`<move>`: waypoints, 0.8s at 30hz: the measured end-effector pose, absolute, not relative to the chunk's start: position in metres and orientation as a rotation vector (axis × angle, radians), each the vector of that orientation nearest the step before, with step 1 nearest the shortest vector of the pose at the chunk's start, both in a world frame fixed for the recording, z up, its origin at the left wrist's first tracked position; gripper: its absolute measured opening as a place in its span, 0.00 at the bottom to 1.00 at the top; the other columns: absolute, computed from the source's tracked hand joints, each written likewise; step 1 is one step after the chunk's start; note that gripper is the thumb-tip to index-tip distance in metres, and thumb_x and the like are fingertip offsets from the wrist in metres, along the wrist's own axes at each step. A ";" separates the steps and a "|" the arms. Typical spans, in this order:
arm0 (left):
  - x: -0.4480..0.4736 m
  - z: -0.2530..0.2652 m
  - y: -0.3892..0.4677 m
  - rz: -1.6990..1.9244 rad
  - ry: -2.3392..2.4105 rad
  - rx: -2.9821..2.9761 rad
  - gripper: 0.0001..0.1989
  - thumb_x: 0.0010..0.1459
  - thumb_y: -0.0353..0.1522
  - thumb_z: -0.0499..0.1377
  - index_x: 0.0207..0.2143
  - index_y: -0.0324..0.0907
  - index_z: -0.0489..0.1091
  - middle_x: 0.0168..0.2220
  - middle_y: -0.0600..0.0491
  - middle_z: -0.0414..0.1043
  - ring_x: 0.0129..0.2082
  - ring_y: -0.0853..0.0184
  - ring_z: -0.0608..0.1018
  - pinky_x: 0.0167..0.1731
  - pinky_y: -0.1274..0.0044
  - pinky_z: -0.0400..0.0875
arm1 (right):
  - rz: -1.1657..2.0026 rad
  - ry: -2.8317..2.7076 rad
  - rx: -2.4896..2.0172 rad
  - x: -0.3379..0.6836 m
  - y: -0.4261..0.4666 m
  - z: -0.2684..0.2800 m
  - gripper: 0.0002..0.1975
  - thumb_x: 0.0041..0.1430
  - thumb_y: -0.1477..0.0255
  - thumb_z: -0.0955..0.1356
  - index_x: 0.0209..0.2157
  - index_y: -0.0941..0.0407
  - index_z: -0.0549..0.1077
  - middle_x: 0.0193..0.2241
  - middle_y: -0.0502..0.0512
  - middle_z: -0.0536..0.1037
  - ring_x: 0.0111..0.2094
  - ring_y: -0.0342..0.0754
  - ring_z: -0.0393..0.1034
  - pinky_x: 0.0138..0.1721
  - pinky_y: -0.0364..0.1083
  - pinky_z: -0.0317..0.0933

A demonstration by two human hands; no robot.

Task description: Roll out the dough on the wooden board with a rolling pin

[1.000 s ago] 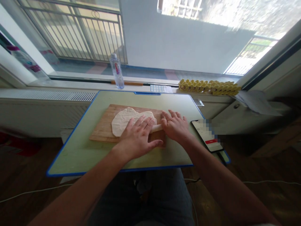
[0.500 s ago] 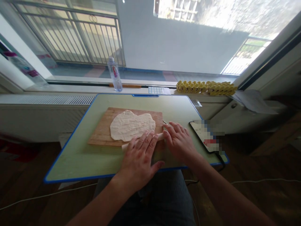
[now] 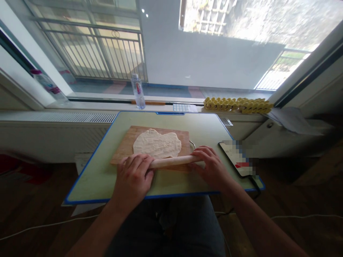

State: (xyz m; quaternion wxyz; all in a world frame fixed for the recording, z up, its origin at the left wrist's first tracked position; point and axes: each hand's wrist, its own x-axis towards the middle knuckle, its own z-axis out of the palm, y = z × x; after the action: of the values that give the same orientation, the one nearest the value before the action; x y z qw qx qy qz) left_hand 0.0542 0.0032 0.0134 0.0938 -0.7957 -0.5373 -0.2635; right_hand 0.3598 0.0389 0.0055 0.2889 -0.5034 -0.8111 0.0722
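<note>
A wooden rolling pin (image 3: 173, 162) lies across the near edge of the cutting board (image 3: 123, 144). My left hand (image 3: 134, 173) is closed round its left end, and my right hand (image 3: 210, 162) grips the right end, fingers over the top. Just beyond the pin, a flat, uneven sheet of dough (image 3: 157, 143) with a wavy far edge rests on the board. The pin's two ends are hidden under my hands. Near my right hand, a curved metal handle (image 3: 192, 144) sticks out from the board's right side.
The board lies on a pale green folding table (image 3: 102, 182) with a blue rim. A phone (image 3: 233, 159), partly blurred out, lies at the table's right. On the windowsill stand a clear bottle (image 3: 138, 93) and yellow egg trays (image 3: 237, 105). Another bottle (image 3: 49, 85) leans at left.
My left hand has slid left along the rolling pin to its left end and curled round it. My right hand has gone from lying spread to gripping the right end. The view has shifted slightly.
</note>
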 end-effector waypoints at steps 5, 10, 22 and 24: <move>0.035 0.023 0.031 -0.810 -1.635 -2.347 0.13 0.65 0.35 0.60 0.50 0.47 0.77 0.54 0.47 0.78 0.58 0.52 0.74 0.61 0.57 0.62 | 0.152 -2.176 -1.295 0.344 0.056 0.014 0.13 0.64 0.63 0.74 0.48 0.50 0.79 0.51 0.58 0.80 0.57 0.58 0.68 0.61 0.60 0.63; 0.009 0.019 0.062 -0.791 -1.724 -2.428 0.15 0.62 0.39 0.61 0.49 0.49 0.79 0.55 0.48 0.77 0.58 0.51 0.75 0.61 0.57 0.64 | 0.152 -2.206 -1.369 0.327 0.074 0.019 0.14 0.60 0.61 0.77 0.46 0.50 0.81 0.53 0.58 0.79 0.59 0.60 0.67 0.62 0.61 0.60; 0.038 0.036 0.120 -0.818 -1.926 -2.384 0.22 0.68 0.45 0.52 0.54 0.45 0.77 0.60 0.47 0.74 0.60 0.53 0.72 0.64 0.61 0.62 | 0.186 -2.137 -1.839 0.291 0.119 0.038 0.25 0.75 0.55 0.58 0.63 0.50 0.72 0.63 0.58 0.74 0.63 0.57 0.65 0.63 0.56 0.58; 0.046 0.034 0.133 -0.717 -1.935 -2.357 0.22 0.69 0.44 0.52 0.54 0.44 0.76 0.61 0.46 0.74 0.61 0.52 0.71 0.63 0.60 0.62 | 0.179 -2.122 -1.925 0.287 0.123 0.037 0.28 0.74 0.52 0.58 0.65 0.50 0.69 0.65 0.59 0.71 0.65 0.59 0.63 0.63 0.58 0.57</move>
State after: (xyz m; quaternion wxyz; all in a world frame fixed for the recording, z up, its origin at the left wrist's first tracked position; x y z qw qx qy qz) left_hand 0.0459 0.1327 0.0338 0.0046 -0.7525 -0.6176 -0.2288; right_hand 0.2870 0.1235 0.0369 0.1350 -0.6646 -0.7323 0.0619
